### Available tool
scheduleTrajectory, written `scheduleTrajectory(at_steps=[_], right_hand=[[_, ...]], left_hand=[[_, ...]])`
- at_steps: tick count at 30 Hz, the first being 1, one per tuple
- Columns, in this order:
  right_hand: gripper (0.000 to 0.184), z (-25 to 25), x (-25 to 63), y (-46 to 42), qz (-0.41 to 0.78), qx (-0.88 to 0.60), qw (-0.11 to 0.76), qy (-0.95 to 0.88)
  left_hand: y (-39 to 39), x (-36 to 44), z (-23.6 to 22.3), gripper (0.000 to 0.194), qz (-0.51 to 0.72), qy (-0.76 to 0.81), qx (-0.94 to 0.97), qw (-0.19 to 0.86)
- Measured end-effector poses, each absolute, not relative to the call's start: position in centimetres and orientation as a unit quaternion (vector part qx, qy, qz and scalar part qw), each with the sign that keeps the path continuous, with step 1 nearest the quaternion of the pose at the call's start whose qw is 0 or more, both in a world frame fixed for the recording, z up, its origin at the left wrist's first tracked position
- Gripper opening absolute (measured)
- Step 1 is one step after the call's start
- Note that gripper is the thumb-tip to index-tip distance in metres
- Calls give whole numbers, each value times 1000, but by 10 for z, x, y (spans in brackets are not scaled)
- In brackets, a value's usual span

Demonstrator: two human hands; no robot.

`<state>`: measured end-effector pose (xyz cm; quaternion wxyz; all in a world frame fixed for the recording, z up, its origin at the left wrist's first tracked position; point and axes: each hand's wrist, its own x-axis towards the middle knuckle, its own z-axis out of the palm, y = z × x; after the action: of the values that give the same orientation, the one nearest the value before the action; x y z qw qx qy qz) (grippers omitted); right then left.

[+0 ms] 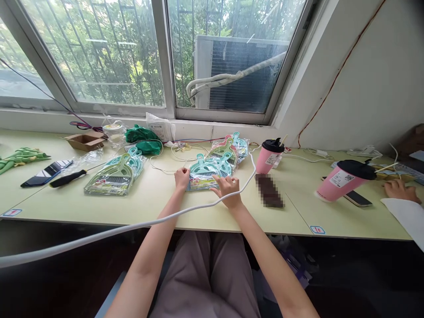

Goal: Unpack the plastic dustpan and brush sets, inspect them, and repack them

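Head view: left of centre lies a bagged green dustpan set (111, 180); mid-frame, the left hand (182, 179) pinches the left edge of a bagged turquoise dustpan set (203, 169) — the right hand (229, 191), thumb and index parted, is at its lower-right corner, grip unclear — and right of centre stands a pink lidded cup (265, 160).

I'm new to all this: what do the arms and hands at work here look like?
They are a person's: the left hand and right hand wear no visible gloves or wristbands. The left forearm and right forearm show no sleeves. A plain white cable crosses in front, not visibly attached.
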<state>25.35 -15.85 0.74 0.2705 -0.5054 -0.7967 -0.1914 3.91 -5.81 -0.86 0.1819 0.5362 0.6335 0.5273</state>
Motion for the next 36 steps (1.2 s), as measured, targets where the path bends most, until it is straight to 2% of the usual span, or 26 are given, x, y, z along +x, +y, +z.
scheduleTrajectory(at_steps=[2,6,9,11,15,17,21,26,30,36], right_hand=[[33,7,248,-158,-191,-514,267,-792],[15,2,239,-153,-183,-500,280,-799],[12,-5,240,-149,-169,-496,291,-801],[21,-8,243,-147,-174,-499,301,-794],[49,-9,247,-146,-215,-442,323,-809],[54,-7,247,-148,-223,-419,316,-821],[41,0,247,-157,-206,-438,260,-836],[34,8,246,-164,-177,-455,205,-848],[45,8,241,-163,-153,-449,168,-864],[26,0,234,-155,-136,-408,215,-877]], left_hand=[[-59,45,-9,22,524,621,553,186],[-59,52,-9,21,522,600,572,201],[-60,53,-8,20,528,599,565,209],[-61,54,-8,19,529,600,562,209],[-60,54,-7,18,520,611,561,204],[-57,53,-8,16,516,617,554,213],[-51,47,-10,15,528,635,518,221],[-47,41,-9,13,532,652,480,250],[-49,47,-9,16,508,630,500,309],[-49,54,-16,25,482,575,547,371]])
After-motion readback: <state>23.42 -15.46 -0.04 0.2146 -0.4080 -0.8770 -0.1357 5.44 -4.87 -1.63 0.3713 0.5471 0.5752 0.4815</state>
